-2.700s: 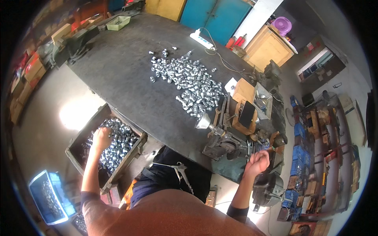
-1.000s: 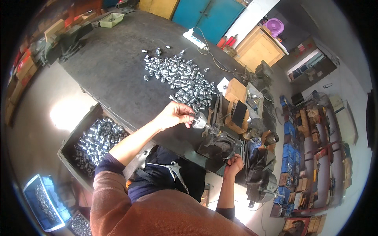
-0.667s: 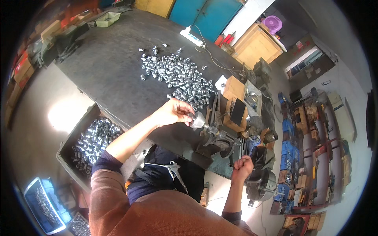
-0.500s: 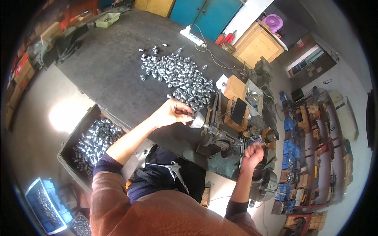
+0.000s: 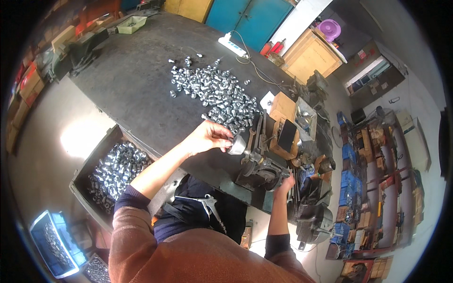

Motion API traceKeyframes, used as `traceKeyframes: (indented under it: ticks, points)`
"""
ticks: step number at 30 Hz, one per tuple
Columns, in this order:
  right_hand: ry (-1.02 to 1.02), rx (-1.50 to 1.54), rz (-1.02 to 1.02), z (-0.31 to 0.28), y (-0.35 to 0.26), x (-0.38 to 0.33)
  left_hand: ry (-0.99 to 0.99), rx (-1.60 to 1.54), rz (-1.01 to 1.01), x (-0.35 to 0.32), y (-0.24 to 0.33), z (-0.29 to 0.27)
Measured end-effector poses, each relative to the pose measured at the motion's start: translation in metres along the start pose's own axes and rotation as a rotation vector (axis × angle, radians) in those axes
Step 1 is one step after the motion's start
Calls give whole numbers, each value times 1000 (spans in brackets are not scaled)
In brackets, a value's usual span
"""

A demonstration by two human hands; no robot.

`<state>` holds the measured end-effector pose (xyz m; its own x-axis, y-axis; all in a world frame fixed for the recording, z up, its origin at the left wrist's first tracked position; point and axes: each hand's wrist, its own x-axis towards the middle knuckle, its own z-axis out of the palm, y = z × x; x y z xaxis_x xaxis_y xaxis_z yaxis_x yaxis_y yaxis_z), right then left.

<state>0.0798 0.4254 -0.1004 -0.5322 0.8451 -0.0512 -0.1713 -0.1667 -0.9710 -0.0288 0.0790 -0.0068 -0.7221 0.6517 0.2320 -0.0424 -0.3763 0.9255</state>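
My left hand (image 5: 210,137) is closed in a pinch at the open end of a grey metal cone-shaped cup (image 5: 238,145). What sits between its fingertips is too small to make out. The cup is at the left end of a dark bench-mounted machine (image 5: 259,170) with a round wheel-like body. At the machine's right end, my right hand (image 5: 284,183) is closed, its fingers partly hidden; whatever it grips does not show. Beyond my left hand lies a big heap of shiny metal fittings (image 5: 214,89) on the dark table (image 5: 137,85).
A bin (image 5: 78,181) full of fittings stands at the left below the table edge. An air blow gun (image 5: 210,203) lies across my lap. Wrenches (image 5: 257,129), a wooden box (image 5: 283,106) and a dark flat phone-like slab (image 5: 287,134) are beyond the machine. A power strip (image 5: 232,46) lies farther off.
My right hand has moved left and in toward the machine's right end. My left hand has stayed at the cup. The view has shifted slightly.
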Motion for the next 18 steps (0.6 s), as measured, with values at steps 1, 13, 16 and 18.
traceKeyframes:
  ticks: [1, 13, 16, 18]
  points:
    - [7, 87, 71, -4, 5, -4, 11, 8, -9, -1, 1, 0]
    - [-275, -270, -543, -1, -2, 41, 54, 38, -63, 5, 1, 3]
    - [-207, 48, -157, 40, -71, -2, 85, 46, -78, -1, 1, -1]
    - [-231, 191, -192, 38, -95, -17, 81, 43, -73, -2, 6, 0]
